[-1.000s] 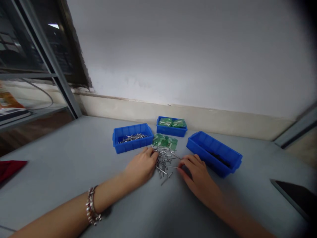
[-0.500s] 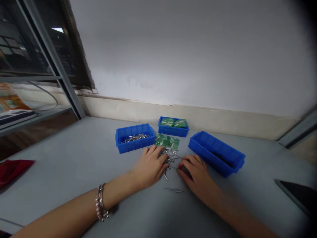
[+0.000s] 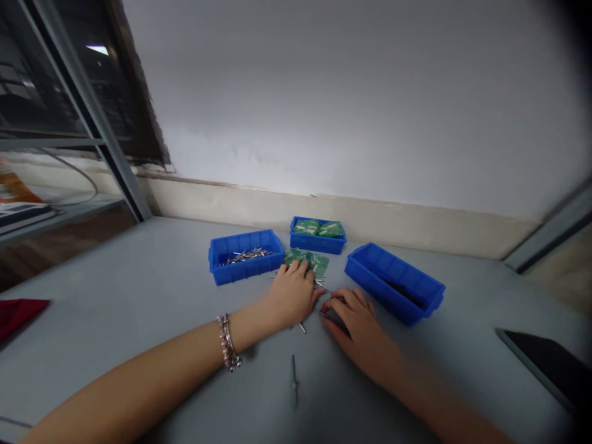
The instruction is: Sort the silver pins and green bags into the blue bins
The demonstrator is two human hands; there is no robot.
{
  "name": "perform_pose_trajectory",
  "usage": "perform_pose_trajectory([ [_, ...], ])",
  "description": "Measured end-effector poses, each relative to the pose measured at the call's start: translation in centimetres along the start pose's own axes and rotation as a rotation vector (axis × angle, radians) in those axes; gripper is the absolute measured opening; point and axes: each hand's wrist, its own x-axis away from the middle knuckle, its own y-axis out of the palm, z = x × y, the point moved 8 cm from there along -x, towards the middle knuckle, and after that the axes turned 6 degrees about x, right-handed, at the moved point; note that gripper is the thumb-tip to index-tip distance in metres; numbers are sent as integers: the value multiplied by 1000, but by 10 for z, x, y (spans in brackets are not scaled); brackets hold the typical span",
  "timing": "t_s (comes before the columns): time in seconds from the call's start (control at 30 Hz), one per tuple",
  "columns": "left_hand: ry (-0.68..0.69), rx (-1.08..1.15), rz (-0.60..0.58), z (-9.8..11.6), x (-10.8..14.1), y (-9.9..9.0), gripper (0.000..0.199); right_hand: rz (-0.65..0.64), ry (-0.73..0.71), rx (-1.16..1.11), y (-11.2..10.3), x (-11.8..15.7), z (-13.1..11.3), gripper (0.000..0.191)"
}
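Observation:
Fingers stretched forward, my left hand (image 3: 293,296) lies over the pile of thin metal rods (image 3: 319,282), covering most of it. Beyond its fingertips is a green-printed plastic bag (image 3: 319,262). My right hand (image 3: 356,324) is just right of the pile, its fingers curled and its thumb underneath; a thin rod end shows at the fingertips, though the grip is partly hidden. Closer to me, one slim metal rod (image 3: 295,382) with a thicker middle appears blurred above or on the grey table (image 3: 185,296).
A blue bin (image 3: 247,271) of metal rods stands left of the pile. Another blue bin (image 3: 319,245) behind holds green-printed bags. The right blue bin (image 3: 393,290) contains dark pieces. A red cloth-like item (image 3: 21,314) lies left; a dark flat object (image 3: 546,364) lies right.
My left hand has shifted slightly right and forward, covering more of the pile. The single rod near me has moved left and closer, turning from crosswise to lengthwise. The view has shifted slightly.

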Motion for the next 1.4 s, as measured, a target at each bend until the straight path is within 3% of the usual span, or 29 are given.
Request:
perform_pose_trajectory([
  [0.23,-100,24,36,-11,3,9,48,-28,27,-15,0,-1,0,12],
  [0.43,-78,134,162,-7,0,-25,44,95,102,20,-8,-1,13,14],
  [0.53,-29,329,247,-2,4,-45,41,210,161,-61,-17,-1,24,17],
  [0.63,0,702,289,-4,14,-47,37,276,211,-273,-23,-1,34,26],
  [0.83,-140,1331,200,-14,38,-16,38,26,353,-832,-5,-5,33,38],
  [1.0,-191,1516,146,-14,44,-9,43,-61,443,-1098,2,-4,26,41],
  [1.17,-194,1620,72,-12,43,0,45,-203,438,-1147,13,-1,19,29],
  [1.4,-148,1730,67,-4,45,2,54,-198,346,-1085,4,-2,7,22],
])
